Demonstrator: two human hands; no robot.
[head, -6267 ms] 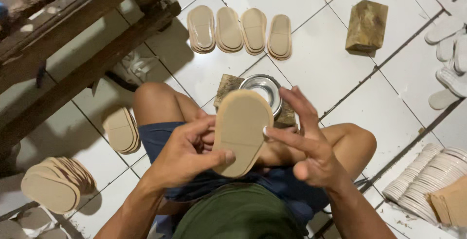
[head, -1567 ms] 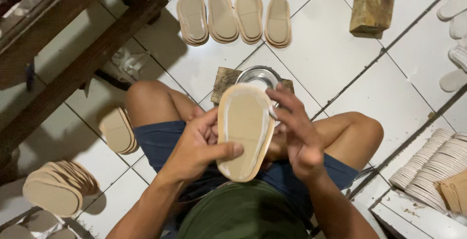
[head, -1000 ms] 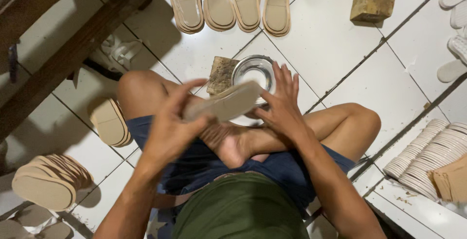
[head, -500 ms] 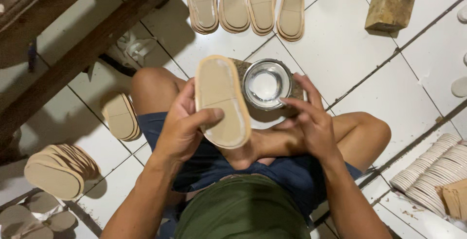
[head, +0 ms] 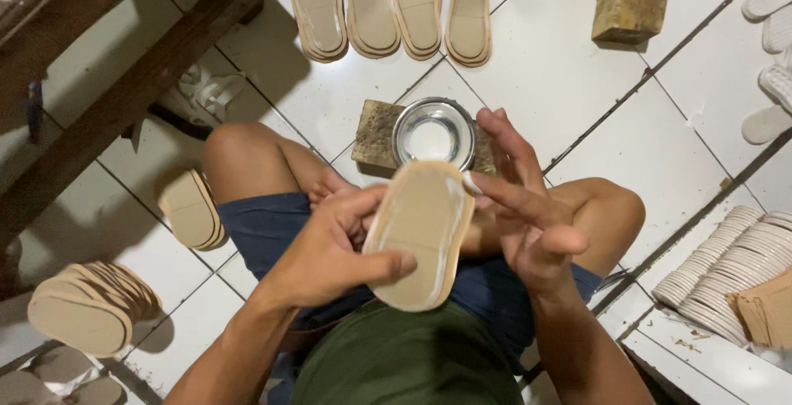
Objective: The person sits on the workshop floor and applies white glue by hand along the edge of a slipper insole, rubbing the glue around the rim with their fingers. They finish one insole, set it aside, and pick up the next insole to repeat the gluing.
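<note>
Insole [head: 419,236], gripped in the left hand [head: 330,252] above the lap, has white glue along its edges, spread by the open right hand's [head: 528,215] fingertip, leaving its middle apparently bare.

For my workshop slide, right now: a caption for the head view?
Left hand holds a tan insole; right hand fingers its edge above a metal bowl.
</note>
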